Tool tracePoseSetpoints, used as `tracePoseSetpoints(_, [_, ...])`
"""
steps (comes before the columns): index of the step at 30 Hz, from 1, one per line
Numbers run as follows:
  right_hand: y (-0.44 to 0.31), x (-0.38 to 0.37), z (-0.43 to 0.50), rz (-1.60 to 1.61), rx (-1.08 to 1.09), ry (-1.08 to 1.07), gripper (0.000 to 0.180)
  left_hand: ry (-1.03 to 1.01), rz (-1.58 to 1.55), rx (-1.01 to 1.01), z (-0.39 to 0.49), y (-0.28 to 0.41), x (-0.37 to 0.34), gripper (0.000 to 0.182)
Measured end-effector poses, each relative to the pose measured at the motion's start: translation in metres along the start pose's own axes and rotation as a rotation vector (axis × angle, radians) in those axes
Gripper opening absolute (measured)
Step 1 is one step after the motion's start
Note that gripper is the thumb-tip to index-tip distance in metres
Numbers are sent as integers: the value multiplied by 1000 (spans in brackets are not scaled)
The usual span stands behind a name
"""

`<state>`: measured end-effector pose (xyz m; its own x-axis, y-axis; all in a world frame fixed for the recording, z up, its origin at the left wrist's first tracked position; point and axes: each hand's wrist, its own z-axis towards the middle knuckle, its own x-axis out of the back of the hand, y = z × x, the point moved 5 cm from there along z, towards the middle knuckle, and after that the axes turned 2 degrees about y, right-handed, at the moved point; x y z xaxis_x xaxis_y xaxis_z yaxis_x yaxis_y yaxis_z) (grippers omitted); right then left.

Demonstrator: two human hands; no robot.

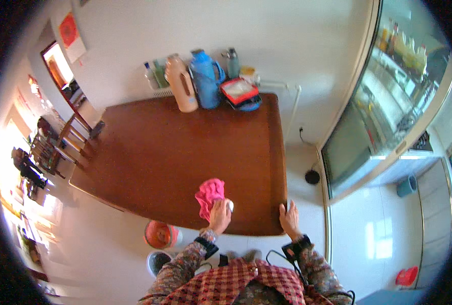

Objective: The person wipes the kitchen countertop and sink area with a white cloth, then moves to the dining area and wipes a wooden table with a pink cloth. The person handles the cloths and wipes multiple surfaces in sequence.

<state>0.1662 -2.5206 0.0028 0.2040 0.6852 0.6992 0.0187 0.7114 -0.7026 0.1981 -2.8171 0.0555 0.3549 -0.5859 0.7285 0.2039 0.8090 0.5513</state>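
My left hand (220, 216) is over the near edge of a brown wooden table (165, 152), closed around a bunched pink cloth (210, 192). The cloth spreads forward from my fingers onto the tabletop. A small white rounded thing (230, 206) shows at the right side of that hand; what it is I cannot tell. At the table's near right corner, my right hand (290, 220) has its thumb and fingers apart and holds nothing. It is beside the table's right edge, perhaps touching it.
Along the wall stand a beige thermos flask (181, 85), a blue thermos flask (205, 82), bottles (152, 76) and a red tray (239, 90). Two bins, one orange-lined (160, 234) and one dark-lined (158, 262), are on the floor. A glass sliding door (363, 114) is right; a wooden stool (70, 135) is left.
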Motion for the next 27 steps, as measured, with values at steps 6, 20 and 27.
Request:
tracePoseSetpoints(6, [2, -20, -4, 20, -108, -78, 71, -236, -170, -208, 10, 92, -62, 20])
tracePoseSetpoints(20, [-10, -9, -4, -39, -112, -127, 77, -65, 448, 220, 145, -36, -47, 17])
tracePoseSetpoints(27, [-8, -12, -3, 3, -144, -122, 79, -340, 109, -199, 109, 68, -108, 17])
